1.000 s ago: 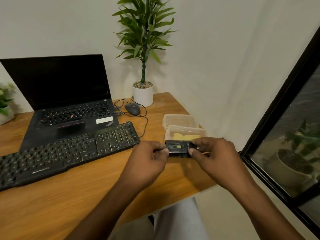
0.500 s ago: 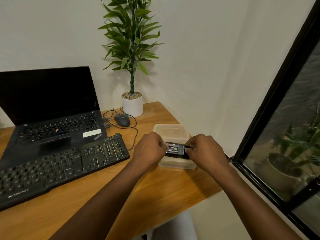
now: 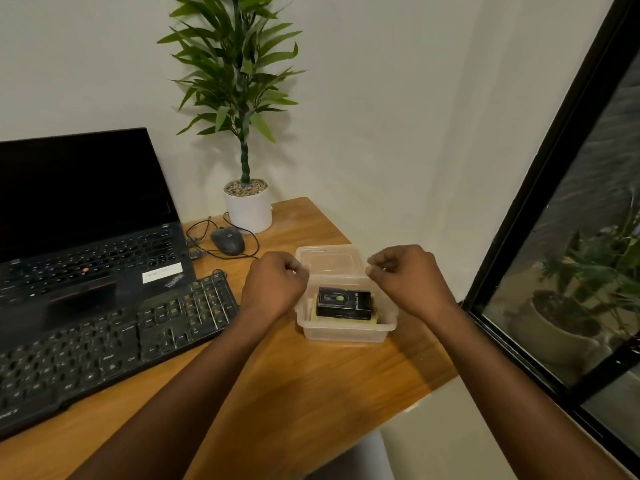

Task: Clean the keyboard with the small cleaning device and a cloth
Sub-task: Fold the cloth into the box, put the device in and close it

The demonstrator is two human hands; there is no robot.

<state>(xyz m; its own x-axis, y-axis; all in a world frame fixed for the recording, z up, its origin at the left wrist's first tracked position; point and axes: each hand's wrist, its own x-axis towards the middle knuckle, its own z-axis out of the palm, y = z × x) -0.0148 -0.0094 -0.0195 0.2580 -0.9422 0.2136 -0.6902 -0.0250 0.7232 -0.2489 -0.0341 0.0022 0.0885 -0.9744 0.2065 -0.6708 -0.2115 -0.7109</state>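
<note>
Head view: I'm hovering my left hand (image 3: 273, 287) and right hand (image 3: 408, 278), fingers clenched on nothing, flanking the clear plastic tub (image 3: 346, 329) holding the small black cleaning-device box (image 3: 344, 303); black keyboard (image 3: 114, 344) looking untouched.

Soft, even indoor light; the plant (image 3: 235, 74) casts a faint shadow on the far wall (image 3: 381, 98), edges bow from wide-angle distortion, slight overall blur

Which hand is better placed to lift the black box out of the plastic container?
Either: left hand and right hand flank the container about equally, both empty, loosely closed above the box.
</note>
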